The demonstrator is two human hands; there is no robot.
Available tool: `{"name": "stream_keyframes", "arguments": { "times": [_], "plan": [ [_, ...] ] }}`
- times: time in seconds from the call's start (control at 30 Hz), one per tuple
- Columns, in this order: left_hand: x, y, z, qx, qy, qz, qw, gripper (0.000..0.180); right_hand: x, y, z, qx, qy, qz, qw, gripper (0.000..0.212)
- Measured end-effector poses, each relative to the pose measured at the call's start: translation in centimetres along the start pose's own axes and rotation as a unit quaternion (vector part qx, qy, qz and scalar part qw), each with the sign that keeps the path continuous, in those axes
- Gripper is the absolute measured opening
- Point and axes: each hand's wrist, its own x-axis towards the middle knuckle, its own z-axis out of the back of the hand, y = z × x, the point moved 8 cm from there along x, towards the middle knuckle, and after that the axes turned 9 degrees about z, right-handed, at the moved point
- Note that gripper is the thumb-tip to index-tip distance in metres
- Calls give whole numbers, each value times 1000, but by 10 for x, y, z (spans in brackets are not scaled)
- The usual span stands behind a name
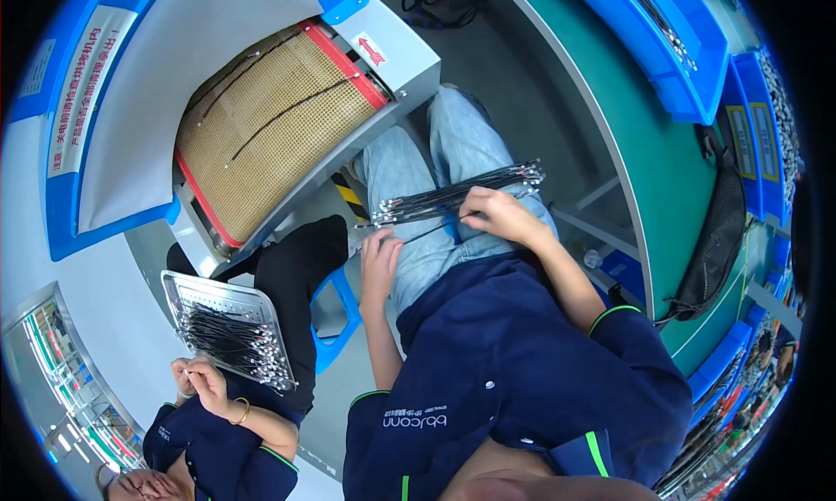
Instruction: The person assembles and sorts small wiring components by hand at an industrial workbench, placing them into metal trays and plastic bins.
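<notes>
So the single black cable [427,233] lies just my side of the cable bundle [435,199], roughly parallel. My right hand [499,216] has it pinched; my left hand [380,262], half-curled, is by its left end (can't tell if gripping).

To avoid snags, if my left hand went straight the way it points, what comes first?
Your left hand would likely first meet the black cable bundle, near its left end, though depth is unclear.

Right fingers [479,206] hold a black cable [427,233] — bundle [435,202] on lap [420,270].
</notes>
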Motion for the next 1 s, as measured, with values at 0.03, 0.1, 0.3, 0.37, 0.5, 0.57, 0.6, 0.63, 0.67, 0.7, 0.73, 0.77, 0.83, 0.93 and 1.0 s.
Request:
{"name": "stream_keyframes", "arguments": {
  "times": [0.03, 0.1, 0.3, 0.37, 0.5, 0.57, 0.6, 0.63, 0.67, 0.7, 0.73, 0.77, 0.83, 0.93, 1.0],
  "plan": [
    [-1, 0, -1, -2, 6, -1, 1000, 11, 0, 0, 3, 18, -2, -16, 1000, 11],
    [0, -5, -1, -23, 24, 16, 999, 10, 2, 3, 10, 33, 0, -33, 999, 12],
    [-1, -31, 1, -47, 61, 33, 997, 12, 10, 7, 24, 34, -19, -12, 999, 19],
    [3, -41, 2, -65, 62, 42, 995, 13, 16, 21, 22, 29, -20, 45, 998, 20],
    [24, -83, 4, -79, 73, 5, 994, 13, 25, 48, 12, 2, -14, 134, 991, 12],
    [28, -94, 12, -75, 61, 4, 995, 13, 25, 49, 20, -9, -26, 128, 991, 12],
    [28, -93, 18, -89, 57, 23, 994, 13, 24, 49, 27, 2, -42, 123, 992, 11],
    [28, -92, 22, -104, 53, 42, 992, 14, 23, 48, 33, 13, -58, 118, 991, 11],
    [28, -91, 21, -106, 55, 41, 992, 14, 22, 47, 34, 11, -59, 116, 991, 11],
    [28, -89, 18, -108, 62, 37, 992, 14, 20, 47, 35, 4, -57, 125, 991, 11],
    [28, -89, 16, -110, 69, 33, 991, 14, 19, 47, 35, -3, -56, 134, 989, 11],
    [29, -93, 16, -111, 70, 31, 991, 14, 18, 48, 37, -5, -58, 133, 989, 11],
    [29, -99, 16, -164, 74, 43, 983, 14, 15, 62, 42, -36, -72, 185, 980, 12],
    [31, -113, 20, -143, 51, -2, 988, 15, 16, 70, 47, -29, -71, 189, 979, 14],
    [33, -115, 23, -142, 62, 4, 988, 15, 14, 67, 49, -36, -79, 197, 977, 14]
  ]
}}
